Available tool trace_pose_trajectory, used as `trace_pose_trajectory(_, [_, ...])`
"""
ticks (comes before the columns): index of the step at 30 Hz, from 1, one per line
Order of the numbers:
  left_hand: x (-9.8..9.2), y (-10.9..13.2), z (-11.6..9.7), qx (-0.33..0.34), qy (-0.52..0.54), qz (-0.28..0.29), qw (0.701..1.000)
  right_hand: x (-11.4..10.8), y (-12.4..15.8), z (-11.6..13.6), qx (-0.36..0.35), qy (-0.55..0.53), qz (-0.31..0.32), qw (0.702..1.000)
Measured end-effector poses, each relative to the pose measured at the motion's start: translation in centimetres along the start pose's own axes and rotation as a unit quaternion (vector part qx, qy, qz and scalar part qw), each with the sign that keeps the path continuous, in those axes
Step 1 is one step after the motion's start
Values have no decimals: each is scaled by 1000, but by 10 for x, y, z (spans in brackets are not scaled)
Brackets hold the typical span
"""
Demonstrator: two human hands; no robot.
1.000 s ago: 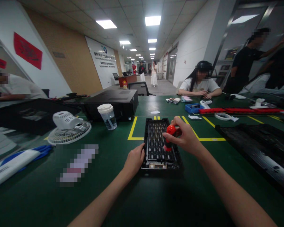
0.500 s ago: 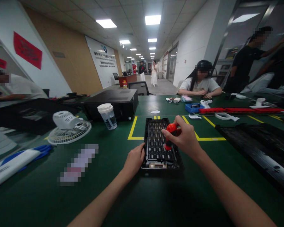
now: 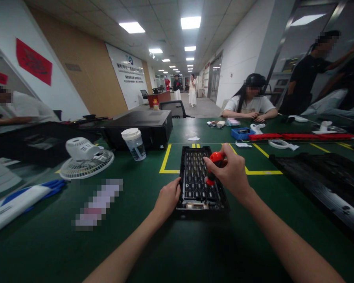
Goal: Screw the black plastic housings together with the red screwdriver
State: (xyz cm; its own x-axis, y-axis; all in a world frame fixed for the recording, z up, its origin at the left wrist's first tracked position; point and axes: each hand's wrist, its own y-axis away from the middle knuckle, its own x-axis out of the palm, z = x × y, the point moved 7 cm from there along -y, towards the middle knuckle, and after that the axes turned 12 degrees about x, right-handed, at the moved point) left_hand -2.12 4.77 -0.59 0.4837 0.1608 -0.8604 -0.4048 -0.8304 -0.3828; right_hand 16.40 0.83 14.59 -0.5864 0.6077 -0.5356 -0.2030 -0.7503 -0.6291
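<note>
A black plastic housing (image 3: 194, 177) with rows of cell-like pockets inside lies on the green table in front of me. My left hand (image 3: 167, 197) grips its left wall, with the fingers closed on the edge. In my right hand (image 3: 231, 171) is a screwdriver (image 3: 215, 158) with a red and black handle, held from above and slightly tilted. Its shaft points down into the lower right part of the housing. The exact spot where the tip rests is too dark to make out.
Left of the housing stand a lidded plastic cup (image 3: 134, 145), a white fan (image 3: 87, 157) and a large black case (image 3: 141, 125). To the right lies a black panel (image 3: 321, 184). A blue tray (image 3: 241, 133) sits farther back, near a person (image 3: 250, 104) seated at the table.
My right hand has shifted slightly, and the screwdriver handle has moved a little to the right and leans more. My left hand and the housing stay where they were.
</note>
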Motion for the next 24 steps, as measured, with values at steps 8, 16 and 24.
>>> trace_pose_trajectory(8, [1, 0, 0, 9, 2, -4, 1000, -4, 10, 7, 8, 56, -77, 995])
trace_pose_trajectory(16, [2, 1, 2, 6, 11, -6, 1000, -3, 14, 8, -2, 61, -99, 993])
trace_pose_trajectory(24, [-1, 1, -1, 7, 12, -8, 1000, 3, 14, 4, -18, -8, -81, 997])
